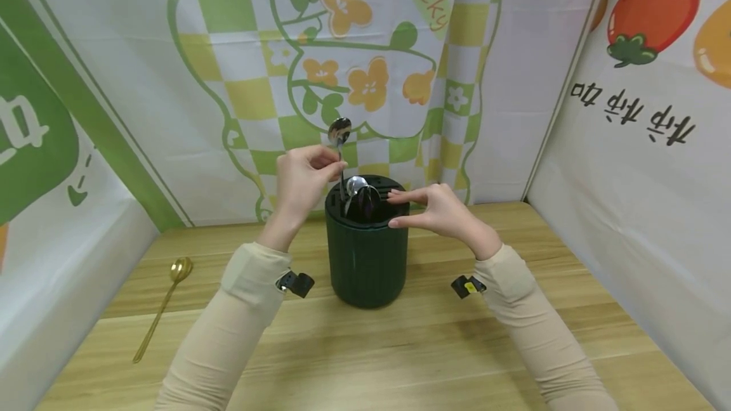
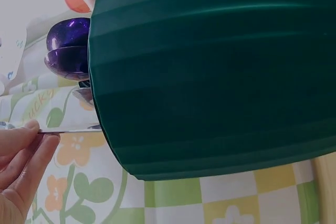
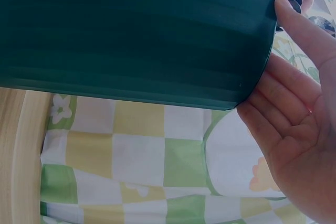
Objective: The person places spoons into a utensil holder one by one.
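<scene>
A dark green ribbed utensil holder (image 1: 368, 265) with a slotted top stands on the table. My left hand (image 1: 305, 179) pinches the handle of a silver spoon (image 1: 339, 130), bowl up, its lower end at the left of the holder's top. The left wrist view shows that thumb and fingers on the thin handle. Two more spoon bowls poke out of the holder: a silver one (image 1: 356, 184) and a shiny dark purple one (image 2: 68, 48). My right hand (image 1: 442, 211) rests on the holder's right rim, its fingers (image 3: 281, 95) straight and its thumb apart from them.
A gold spoon (image 1: 165, 309) lies on the wooden table (image 1: 365, 360) at the left, bowl toward the back. Behind the holder hangs a checked cloth (image 1: 240, 100) with flowers. White printed walls (image 1: 622, 195) close in both sides.
</scene>
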`<state>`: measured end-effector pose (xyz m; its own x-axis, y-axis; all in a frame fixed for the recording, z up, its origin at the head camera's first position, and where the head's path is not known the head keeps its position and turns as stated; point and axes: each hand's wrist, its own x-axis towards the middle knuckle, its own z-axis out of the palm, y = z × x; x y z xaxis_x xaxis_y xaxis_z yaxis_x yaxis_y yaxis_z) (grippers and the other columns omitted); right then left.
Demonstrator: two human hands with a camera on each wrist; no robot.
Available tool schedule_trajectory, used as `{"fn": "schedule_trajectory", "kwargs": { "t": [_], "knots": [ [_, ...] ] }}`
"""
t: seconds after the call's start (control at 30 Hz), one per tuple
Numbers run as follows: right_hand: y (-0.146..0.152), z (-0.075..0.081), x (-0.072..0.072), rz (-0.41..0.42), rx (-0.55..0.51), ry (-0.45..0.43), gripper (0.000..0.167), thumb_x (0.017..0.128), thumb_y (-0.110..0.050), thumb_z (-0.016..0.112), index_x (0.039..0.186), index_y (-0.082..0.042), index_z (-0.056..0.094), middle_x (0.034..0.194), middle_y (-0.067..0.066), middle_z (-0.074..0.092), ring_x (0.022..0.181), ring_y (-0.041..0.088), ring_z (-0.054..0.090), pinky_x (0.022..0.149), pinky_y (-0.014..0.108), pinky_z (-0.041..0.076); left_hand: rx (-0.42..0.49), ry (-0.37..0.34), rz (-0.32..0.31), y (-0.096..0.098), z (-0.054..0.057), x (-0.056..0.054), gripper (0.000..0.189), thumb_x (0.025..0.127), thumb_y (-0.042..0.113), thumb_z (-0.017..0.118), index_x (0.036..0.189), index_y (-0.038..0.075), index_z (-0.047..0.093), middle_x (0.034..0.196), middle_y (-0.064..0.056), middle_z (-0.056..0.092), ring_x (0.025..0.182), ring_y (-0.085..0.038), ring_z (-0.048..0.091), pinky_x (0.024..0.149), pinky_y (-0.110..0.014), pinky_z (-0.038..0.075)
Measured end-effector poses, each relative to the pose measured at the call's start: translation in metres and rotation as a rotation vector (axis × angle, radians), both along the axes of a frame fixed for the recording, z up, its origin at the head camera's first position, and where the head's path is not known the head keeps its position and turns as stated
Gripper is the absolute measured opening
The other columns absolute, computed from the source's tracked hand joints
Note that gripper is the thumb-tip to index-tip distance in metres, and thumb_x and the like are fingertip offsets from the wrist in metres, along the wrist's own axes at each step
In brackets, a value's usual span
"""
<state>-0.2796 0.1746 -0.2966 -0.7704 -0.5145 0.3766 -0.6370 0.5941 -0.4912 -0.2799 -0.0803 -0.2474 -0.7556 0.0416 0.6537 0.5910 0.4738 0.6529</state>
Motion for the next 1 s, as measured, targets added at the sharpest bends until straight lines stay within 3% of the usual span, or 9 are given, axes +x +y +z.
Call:
{"fn": "schedule_trajectory", "kwargs": {
  "t": [0.37,0.67,0.87,1.0],
  "knots": [
    [-0.001,0.001,0.001,-0.007,0.003,-0.018,0.048,0.077,-0.05,0.074,0.117,-0.025,0.068,0.127,-0.004,0.062,0.04,0.005,0.008,0.047,0.025,0.03,-0.184,-0.045,0.06,-0.01,0.003,0.004,0.012,0.08,0.021,0.077,0.079,0.009,0.075,0.075,-0.005,0.073,0.063,-0.015,0.068,0.058,-0.028,0.053],
    [-0.001,0.002,0.001,-0.007,0.001,-0.023,0.048,0.076,-0.051,0.073,0.117,-0.026,0.068,0.127,-0.005,0.062,0.04,0.004,0.007,0.047,0.027,0.03,-0.359,-0.1,0.053,-0.012,-0.001,-0.001,0.011,0.081,0.022,0.076,0.081,0.011,0.076,0.08,-0.003,0.074,0.069,-0.016,0.066,0.064,-0.033,0.054],
    [-0.002,0.002,0.002,-0.007,0.004,-0.02,0.048,0.076,-0.05,0.073,0.117,-0.025,0.068,0.127,-0.004,0.062,0.04,0.004,0.007,0.046,0.026,0.03,-0.398,-0.1,0.038,-0.014,-0.005,-0.002,0.013,0.085,0.023,0.073,0.087,0.011,0.077,0.087,-0.005,0.074,0.075,-0.018,0.068,0.069,-0.034,0.055],
    [-0.002,0.001,0.002,-0.008,0.007,-0.018,0.048,0.077,-0.05,0.073,0.118,-0.025,0.068,0.127,-0.004,0.062,0.041,0.005,0.007,0.045,0.025,0.029,-0.377,-0.102,0.042,-0.023,-0.008,-0.001,0.014,0.087,0.022,0.069,0.092,0.011,0.076,0.09,-0.005,0.074,0.077,-0.018,0.068,0.068,-0.035,0.055]
  ]
}}
